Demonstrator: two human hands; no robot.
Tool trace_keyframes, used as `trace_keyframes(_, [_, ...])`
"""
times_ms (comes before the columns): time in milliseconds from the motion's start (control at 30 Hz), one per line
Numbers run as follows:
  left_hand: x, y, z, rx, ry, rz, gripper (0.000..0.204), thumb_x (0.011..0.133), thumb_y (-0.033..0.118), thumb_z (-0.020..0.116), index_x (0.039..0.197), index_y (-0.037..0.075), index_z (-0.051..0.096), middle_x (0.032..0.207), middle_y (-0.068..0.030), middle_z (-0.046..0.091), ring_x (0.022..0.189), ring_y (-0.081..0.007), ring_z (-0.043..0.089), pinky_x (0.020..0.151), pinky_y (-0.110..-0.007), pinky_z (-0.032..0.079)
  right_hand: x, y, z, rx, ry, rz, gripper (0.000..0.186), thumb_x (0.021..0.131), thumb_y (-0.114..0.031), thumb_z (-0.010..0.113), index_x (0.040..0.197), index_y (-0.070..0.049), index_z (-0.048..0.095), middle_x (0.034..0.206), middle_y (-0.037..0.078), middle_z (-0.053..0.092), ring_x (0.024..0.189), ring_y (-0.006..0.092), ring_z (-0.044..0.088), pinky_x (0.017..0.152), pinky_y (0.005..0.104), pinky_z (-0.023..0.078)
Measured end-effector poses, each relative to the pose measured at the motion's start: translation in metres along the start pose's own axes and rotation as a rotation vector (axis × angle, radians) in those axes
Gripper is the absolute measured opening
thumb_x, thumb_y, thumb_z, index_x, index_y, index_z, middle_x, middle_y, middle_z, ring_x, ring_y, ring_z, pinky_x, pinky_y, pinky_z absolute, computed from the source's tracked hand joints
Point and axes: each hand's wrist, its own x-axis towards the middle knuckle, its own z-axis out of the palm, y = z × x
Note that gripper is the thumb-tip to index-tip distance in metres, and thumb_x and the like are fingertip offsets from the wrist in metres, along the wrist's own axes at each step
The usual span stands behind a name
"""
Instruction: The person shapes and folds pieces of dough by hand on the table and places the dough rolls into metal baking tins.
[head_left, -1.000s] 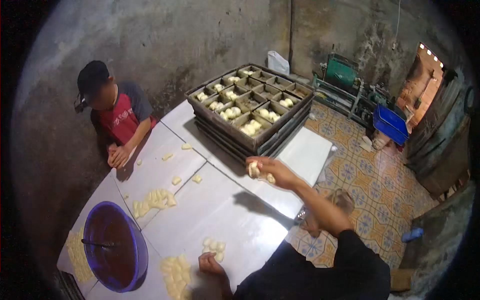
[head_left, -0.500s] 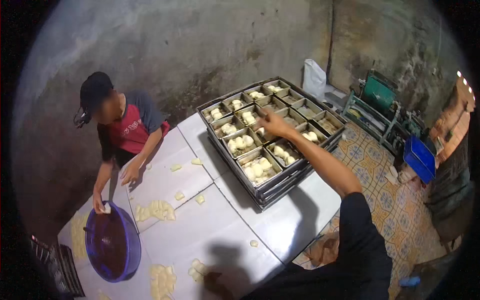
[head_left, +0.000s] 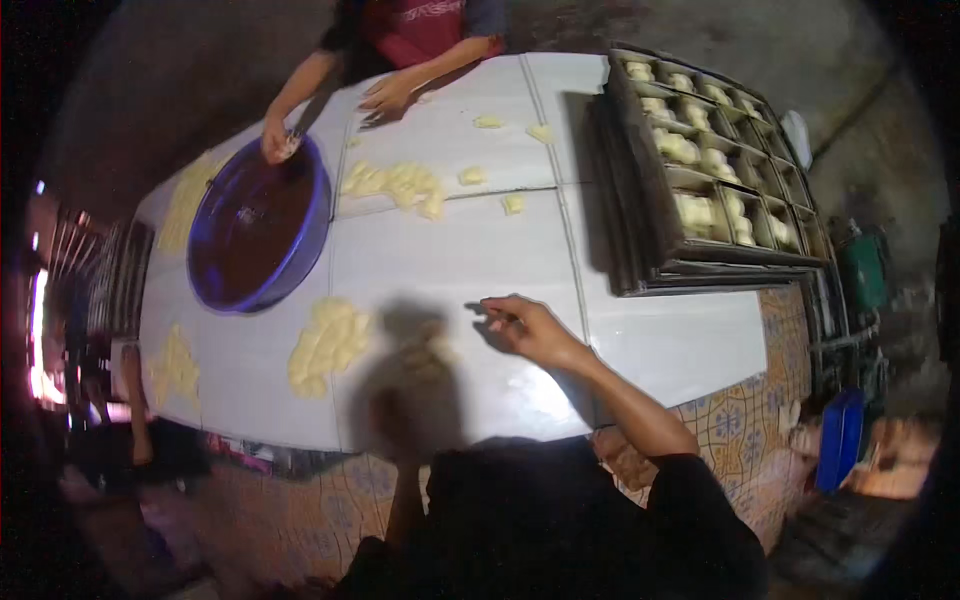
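My right hand point(head_left: 525, 328) is over the white tiled table point(head_left: 450, 260), its fingers loosely stretched to the left with nothing visible in them. My left hand point(head_left: 395, 415), dark and blurred in shadow, is at the table's near edge; its fingers cannot be made out. Between my hands, a small group of pale dough pieces point(head_left: 430, 352) lies partly in my shadow. A larger cluster of dough pieces point(head_left: 325, 345) sits to its left. At the far right, a stack of dark metal trays holds square baking tins point(head_left: 700, 205), several of them with dough balls.
Across the table a person in a red and dark shirt point(head_left: 420, 20) has one hand point(head_left: 275, 140) at a purple basin point(head_left: 325, 200). More dough pieces point(head_left: 400, 185) lie nearby. Another person's arm point(head_left: 135, 400) shows at lower left. A blue crate point(head_left: 842, 440) stands on the patterned floor.
My right hand has come back from the baking tins to the near part of the table. My left hand has come into view. The head view has swung right and downward.
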Motion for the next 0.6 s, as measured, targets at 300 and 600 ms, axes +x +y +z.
trace_keyframes(300, [0.011, -0.058, -0.058, 0.101, 0.023, 0.025, 0.017, 0.083, 0.015, 0.055, 0.089, 0.000, 0.061, 0.090, -0.0156, 0.063, 0.079, -0.0308, 0.060, 0.075, -0.046, 0.048, 0.069, 0.064, 0.193, -0.602, 0.148, -0.030, 0.050, 0.075, -0.001, 0.061, 0.124, 0.000, 0.051, 0.113, 0.024, 0.052, 0.104, 0.0399, 0.050, 0.086, 0.0452, 0.045])
trace_keyframes(600, [0.005, -0.054, -0.021, 0.344, 0.052, 0.192, 0.020, 0.085, 0.019, 0.055, 0.089, 0.001, 0.062, 0.090, -0.0160, 0.063, 0.078, -0.0326, 0.060, 0.072, -0.048, 0.049, 0.021, 0.047, 0.040, 1.965, -0.076, 0.202, 0.039, 0.099, -0.034, 0.044, 0.132, -0.013, 0.045, 0.124, 0.016, 0.054, 0.102, 0.0311, 0.057, 0.077, 0.0453, 0.052])
